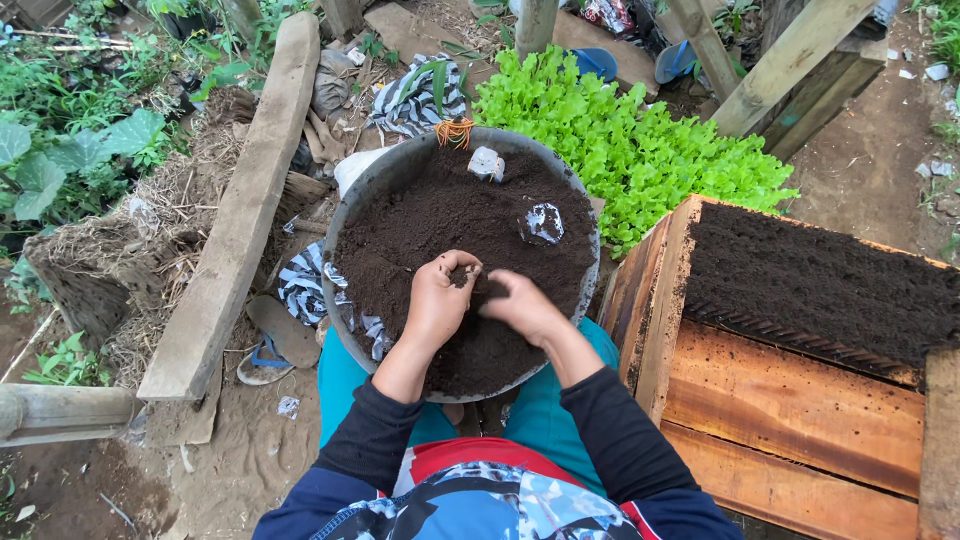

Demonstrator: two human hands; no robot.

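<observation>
A round grey basin (350, 205) full of dark soil (440, 215) rests on my lap. My left hand (437, 298) and my right hand (520, 303) meet over the middle of the soil, fingers bent together, pinching a small clump of soil (461, 275) between them. Two small soil-filled plastic pouches (543, 223) (487, 163) sit on the soil at the far side. A tuft of orange string (455, 130) hangs at the basin's far rim.
A wooden crate (790, 420) topped with a dark soil tray (820, 285) stands at my right. A bed of green lettuce seedlings (625, 145) lies beyond. A long wooden beam (240, 220) and a sandal (268, 355) lie on the left.
</observation>
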